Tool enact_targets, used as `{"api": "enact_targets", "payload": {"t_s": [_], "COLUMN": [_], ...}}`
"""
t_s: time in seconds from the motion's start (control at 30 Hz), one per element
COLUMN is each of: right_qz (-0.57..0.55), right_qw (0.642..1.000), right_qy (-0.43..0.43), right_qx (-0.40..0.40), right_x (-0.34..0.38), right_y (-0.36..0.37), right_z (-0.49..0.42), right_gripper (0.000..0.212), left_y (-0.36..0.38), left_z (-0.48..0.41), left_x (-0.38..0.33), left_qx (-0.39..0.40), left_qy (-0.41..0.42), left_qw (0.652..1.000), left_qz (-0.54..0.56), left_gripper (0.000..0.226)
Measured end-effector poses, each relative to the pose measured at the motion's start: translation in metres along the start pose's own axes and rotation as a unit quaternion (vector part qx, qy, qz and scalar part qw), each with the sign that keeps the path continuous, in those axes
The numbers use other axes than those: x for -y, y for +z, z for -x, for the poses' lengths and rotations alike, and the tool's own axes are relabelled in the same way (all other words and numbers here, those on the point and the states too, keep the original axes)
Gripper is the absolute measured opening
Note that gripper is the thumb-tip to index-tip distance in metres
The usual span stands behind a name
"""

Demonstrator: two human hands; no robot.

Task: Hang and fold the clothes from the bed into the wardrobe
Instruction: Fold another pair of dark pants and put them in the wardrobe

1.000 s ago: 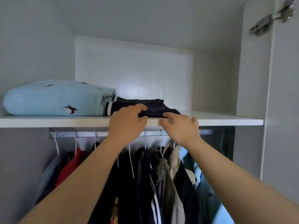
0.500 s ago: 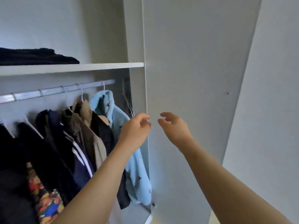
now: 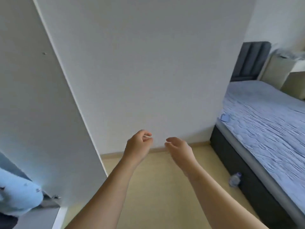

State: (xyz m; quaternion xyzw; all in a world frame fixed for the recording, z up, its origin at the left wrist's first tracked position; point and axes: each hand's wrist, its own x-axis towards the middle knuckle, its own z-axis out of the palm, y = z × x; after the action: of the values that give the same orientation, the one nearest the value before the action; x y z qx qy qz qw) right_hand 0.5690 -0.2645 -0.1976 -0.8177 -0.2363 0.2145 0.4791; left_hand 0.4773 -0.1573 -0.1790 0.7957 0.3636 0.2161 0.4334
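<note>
Light blue garment (image 3: 18, 199) with small dark motifs at lower left of the frame, showing past the lower edge of the open white wardrobe door (image 3: 41, 113), which slants across the whole left side. Bed (image 3: 264, 129) along the right edge, spread with a blue-grey quilted cover, a small blue item (image 3: 225, 117) lying near its left margin, too small to identify. At lower centre, left hand (image 3: 137, 147) and right hand (image 3: 179, 148) raised side by side, a narrow gap between them, bare forearms reaching in from the bottom edge. Left fingers loosely curled, thumb tip close to the index finger, nothing pinched between them. Right fingers relaxed and slightly bent, palm turned inward, likewise holding nothing. Both hands in open air in front of the plain white wall (image 3: 148, 63), apart from door and bed. Pale wooden floor (image 3: 156, 179) beneath. Dark padded headboard (image 3: 250, 61) at upper right, cream cushions (image 3: 277, 68) just beside it. Clear plastic bottle (image 3: 235, 179) on the floor against the dark bed base.
</note>
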Motion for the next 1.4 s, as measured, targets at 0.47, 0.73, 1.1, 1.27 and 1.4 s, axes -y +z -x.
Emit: {"api": "enact_targets", "payload": {"t_s": [0.47, 0.73, 1.1, 1.27, 1.4], "right_qz": [-0.029, -0.092, -0.191, -0.179, -0.168], "right_qw": [0.948, 0.884, 0.807, 0.785, 0.781], "right_qy": [0.201, 0.293, 0.368, 0.394, 0.405], "right_qx": [-0.244, -0.352, -0.421, -0.443, -0.445], "right_x": [-0.222, -0.327, -0.404, -0.444, -0.486], "right_y": [-0.296, -0.384, -0.484, -0.543, -0.604], "right_z": [0.06, 0.05, -0.002, 0.007, 0.017], "right_gripper": [0.027, 0.026, 0.023, 0.024, 0.025], "left_y": [0.357, 0.511, 0.669, 0.736, 0.803], "left_z": [0.069, 0.064, 0.038, 0.059, 0.083], "left_x": [-0.148, -0.187, -0.258, -0.289, -0.319], "left_qx": [0.31, 0.442, 0.56, 0.598, 0.622], "left_qy": [0.07, 0.107, 0.151, 0.148, 0.137], "left_qw": [0.948, 0.89, 0.807, 0.778, 0.761], "left_qz": [0.027, -0.02, -0.11, -0.122, -0.125], "left_gripper": [0.008, 0.015, 0.011, 0.013, 0.016]}}
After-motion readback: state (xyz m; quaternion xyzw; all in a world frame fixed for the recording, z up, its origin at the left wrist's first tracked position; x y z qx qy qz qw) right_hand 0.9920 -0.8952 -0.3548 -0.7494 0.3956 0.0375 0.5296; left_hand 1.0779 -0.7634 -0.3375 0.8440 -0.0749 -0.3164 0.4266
